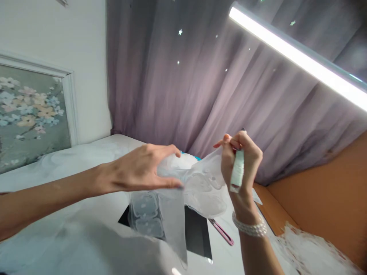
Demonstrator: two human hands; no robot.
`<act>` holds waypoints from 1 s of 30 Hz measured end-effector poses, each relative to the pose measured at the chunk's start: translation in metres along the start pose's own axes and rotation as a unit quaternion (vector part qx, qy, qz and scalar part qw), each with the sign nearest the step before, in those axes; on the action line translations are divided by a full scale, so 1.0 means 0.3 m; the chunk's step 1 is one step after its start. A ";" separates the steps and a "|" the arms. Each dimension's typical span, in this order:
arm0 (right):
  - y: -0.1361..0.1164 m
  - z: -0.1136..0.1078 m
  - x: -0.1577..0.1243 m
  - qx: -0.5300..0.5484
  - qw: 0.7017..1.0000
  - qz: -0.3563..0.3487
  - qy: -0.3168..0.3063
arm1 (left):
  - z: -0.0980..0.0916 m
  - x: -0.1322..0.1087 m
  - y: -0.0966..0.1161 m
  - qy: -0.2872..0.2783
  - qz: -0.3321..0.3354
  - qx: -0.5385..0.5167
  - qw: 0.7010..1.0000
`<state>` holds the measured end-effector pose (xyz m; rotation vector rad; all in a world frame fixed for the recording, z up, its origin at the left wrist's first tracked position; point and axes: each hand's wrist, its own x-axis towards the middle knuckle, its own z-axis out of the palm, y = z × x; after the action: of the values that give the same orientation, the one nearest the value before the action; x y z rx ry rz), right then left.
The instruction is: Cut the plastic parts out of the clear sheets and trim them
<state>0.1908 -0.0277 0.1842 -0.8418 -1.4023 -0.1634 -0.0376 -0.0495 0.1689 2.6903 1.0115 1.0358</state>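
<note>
Both my hands hold up a clear plastic bag [197,183] over a white table [71,168]. My left hand [143,170] pinches the bag's left side between thumb and fingers. My right hand [239,160] grips the bag's right edge and also holds a small pale green tube-like item [237,172] against the palm. A pearl bracelet [250,227] circles my right wrist. A translucent sheet with rounded shapes [146,210] hangs below the bag.
A dark flat pad [197,235] lies on the table under the bag, with a pink pen-like tool [221,232] beside it. Purple curtains [200,88] hang behind. A lit lamp bar [298,57] crosses the upper right. An orange surface [323,198] stands at right, a floral picture [31,114] at left.
</note>
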 end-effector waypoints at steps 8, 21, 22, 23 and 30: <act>-0.079 -0.068 -0.060 -0.076 0.859 -0.096 -0.498 | -0.011 0.014 -0.027 -0.227 -0.079 -0.215 0.946; -0.100 -0.127 -0.058 0.037 0.749 0.133 -0.649 | 0.031 -0.023 0.033 -0.161 -0.089 -0.262 0.947; -0.096 -0.132 -0.062 0.038 0.753 0.134 -0.643 | 0.039 -0.031 0.031 -0.138 -0.099 -0.258 0.951; -0.088 -0.140 -0.068 0.037 0.756 0.136 -0.639 | 0.044 -0.041 0.022 -0.107 -0.114 -0.250 0.956; 0.066 -0.325 -0.103 -0.031 0.787 0.211 -0.579 | -0.029 -0.125 -0.137 0.074 -0.330 -0.176 0.925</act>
<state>0.2731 -0.0838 0.1541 -1.3872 -2.2766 0.8026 -0.0864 -0.0419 0.1420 1.7992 1.4448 1.1302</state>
